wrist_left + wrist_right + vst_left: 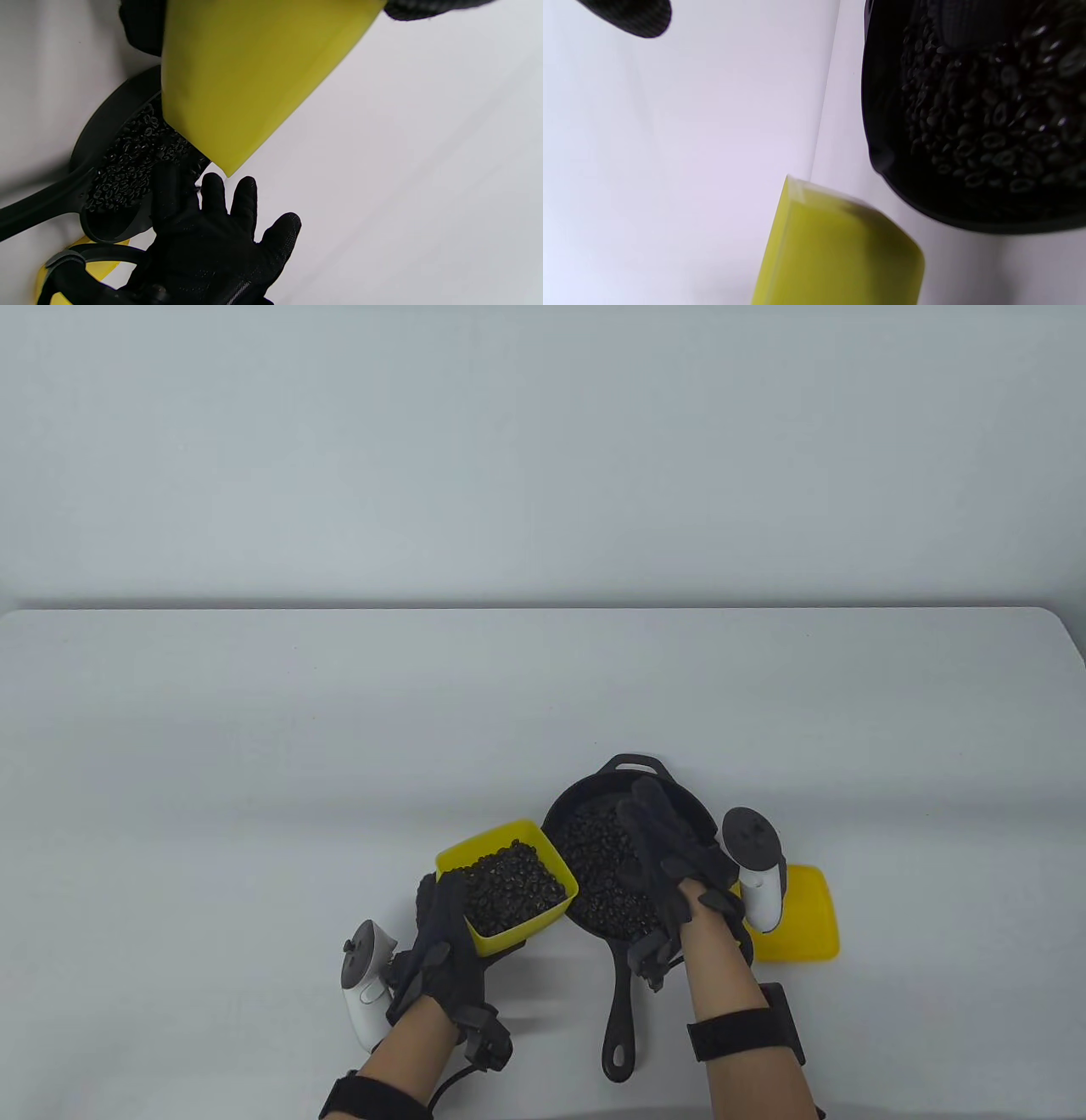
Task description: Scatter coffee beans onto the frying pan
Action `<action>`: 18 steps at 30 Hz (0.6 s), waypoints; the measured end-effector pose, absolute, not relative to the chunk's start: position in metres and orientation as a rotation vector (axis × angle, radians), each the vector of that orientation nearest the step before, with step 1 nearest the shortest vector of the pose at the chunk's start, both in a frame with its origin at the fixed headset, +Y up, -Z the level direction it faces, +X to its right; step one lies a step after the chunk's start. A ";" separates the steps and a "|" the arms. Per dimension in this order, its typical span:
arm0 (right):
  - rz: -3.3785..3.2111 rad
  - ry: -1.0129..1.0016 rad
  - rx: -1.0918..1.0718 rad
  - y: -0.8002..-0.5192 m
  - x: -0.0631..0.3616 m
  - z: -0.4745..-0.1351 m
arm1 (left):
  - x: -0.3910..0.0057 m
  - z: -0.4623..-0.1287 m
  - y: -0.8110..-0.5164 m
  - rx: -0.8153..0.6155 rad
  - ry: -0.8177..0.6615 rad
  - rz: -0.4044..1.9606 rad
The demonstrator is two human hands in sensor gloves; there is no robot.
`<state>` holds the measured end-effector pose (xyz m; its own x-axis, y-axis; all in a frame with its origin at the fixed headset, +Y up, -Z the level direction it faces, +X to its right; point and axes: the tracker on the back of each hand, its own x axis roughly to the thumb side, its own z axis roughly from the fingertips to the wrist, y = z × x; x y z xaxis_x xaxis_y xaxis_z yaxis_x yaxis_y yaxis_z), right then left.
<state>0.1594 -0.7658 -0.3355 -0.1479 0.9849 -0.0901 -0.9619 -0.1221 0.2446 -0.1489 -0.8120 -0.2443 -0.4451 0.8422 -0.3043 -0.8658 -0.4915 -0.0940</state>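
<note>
A yellow square container (556, 903) full of coffee beans (512, 885) is lifted and tilted just left of the black cast-iron frying pan (585, 802). My left hand (443, 912) grips its near left side from below. The pan holds a layer of beans (598, 865). My right hand (657, 831) is open, fingers spread flat over the pan's beans. In the left wrist view the container's underside (254, 76) hangs by the pan (114, 169), with my right hand (220, 237) below it. The right wrist view shows the pan's beans (988, 127) and the container (840, 250).
A yellow lid (802, 916) lies flat on the white table (254, 772), right of the pan and partly under my right hand's tracker. The pan's long handle (622, 1010) points toward the table's near edge, between my arms.
</note>
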 end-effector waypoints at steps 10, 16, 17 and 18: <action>2.067 0.095 0.425 -0.682 0.112 -0.318 | -0.136 -0.243 -0.810 -0.436 0.035 1.984; 2.483 0.464 0.656 -0.684 0.062 -0.310 | -0.121 -0.239 -0.801 -0.461 -0.055 1.946; 2.554 0.525 0.688 -0.691 0.054 -0.309 | -0.118 -0.238 -0.800 -0.472 -0.075 1.943; 2.578 0.566 0.704 -0.698 0.047 -0.307 | -0.116 -0.237 -0.799 -0.479 -0.080 1.921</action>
<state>0.0467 -0.6980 -0.3075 -0.7897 0.4786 0.3838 -0.2737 -0.8347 0.4778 -0.1158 -0.7986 -0.2366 -0.3172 0.9026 -0.2909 -0.8751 -0.3968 -0.2769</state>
